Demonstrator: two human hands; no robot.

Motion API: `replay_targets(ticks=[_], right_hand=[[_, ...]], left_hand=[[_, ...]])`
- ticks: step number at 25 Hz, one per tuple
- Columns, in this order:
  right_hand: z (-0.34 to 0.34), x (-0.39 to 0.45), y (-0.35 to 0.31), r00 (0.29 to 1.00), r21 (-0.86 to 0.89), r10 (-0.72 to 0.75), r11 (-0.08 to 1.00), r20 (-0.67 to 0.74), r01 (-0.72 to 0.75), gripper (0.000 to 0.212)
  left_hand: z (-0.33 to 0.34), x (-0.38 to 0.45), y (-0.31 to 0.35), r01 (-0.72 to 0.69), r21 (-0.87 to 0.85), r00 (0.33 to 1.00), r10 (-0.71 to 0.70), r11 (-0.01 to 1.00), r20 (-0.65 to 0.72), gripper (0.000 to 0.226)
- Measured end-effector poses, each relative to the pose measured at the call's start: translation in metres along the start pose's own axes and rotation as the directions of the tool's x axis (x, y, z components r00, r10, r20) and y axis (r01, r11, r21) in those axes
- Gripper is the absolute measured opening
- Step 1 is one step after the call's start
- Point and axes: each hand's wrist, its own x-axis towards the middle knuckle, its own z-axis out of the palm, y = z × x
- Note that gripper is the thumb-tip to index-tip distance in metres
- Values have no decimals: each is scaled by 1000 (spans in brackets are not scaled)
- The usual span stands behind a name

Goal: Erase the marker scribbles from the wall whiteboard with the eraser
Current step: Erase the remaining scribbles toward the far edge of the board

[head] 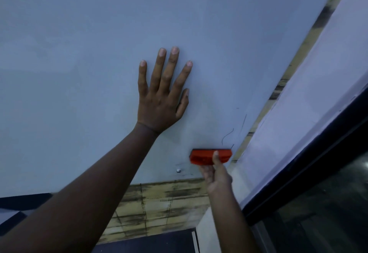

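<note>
The whiteboard [99, 53] fills most of the head view, pale grey and mostly blank. My left hand [162, 97] lies flat on it with fingers spread, holding nothing. My right hand [217, 175] grips a red eraser [201, 157] from below and presses it against the board near its lower right corner. Thin dark marker lines [228, 135] remain just above and to the right of the eraser, close to the board's right edge. Faint marks also show left of the eraser, near a small metal screw [178, 171].
A worn yellowish wall strip [159, 203] borders the board below and on the right. To the right run a pale wall panel [310, 85] and a dark-framed glass window [328, 203]. A dark surface [20, 203] sits at the lower left.
</note>
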Motion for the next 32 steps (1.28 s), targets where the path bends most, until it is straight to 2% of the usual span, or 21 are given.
replay_targets(ticks=[2,5,9,12,14,18,20,23,26,29,32], right_hand=[[7,0,-30,994,37,-102,994,25,102,52],[19,-11,-34,978,-59,-201,977,46,204,58],[16,-18,22,992,-106,-121,987,29,124,56],[2,-7,54,993,-169,-113,979,14,114,57],[-7,2,65,1000,-194,-20,981,-18,16,55],[-17,14,69,990,-174,137,975,-31,-140,43],[-20,23,59,988,-142,146,978,-56,-153,28],[-31,41,36,990,-65,111,991,-84,-117,22],[-42,54,31,992,-52,120,991,-46,-122,25],[-37,48,52,987,-83,157,984,-13,-158,43],[-32,42,64,987,-100,158,982,-18,-159,44]], left_hand=[[3,-2,0,-3,-2,1000,3,1000,-9,66],[3,-4,1,4,-15,1000,-4,1000,-8,65],[3,-6,3,13,8,1000,-13,1000,-6,65],[2,-7,3,9,3,1000,-9,1000,1,63],[1,-8,4,17,-1,1000,-17,1000,2,64],[3,-9,4,1,14,1000,-1,1000,3,66],[3,-8,4,8,-14,1000,-8,1000,2,66],[3,-10,4,0,-7,1000,0,1000,6,66],[3,-12,5,3,-14,1000,-3,1000,10,66],[4,-13,7,4,-2,1000,-4,1000,18,65],[4,-14,7,-1,-5,1000,1,1000,12,66]])
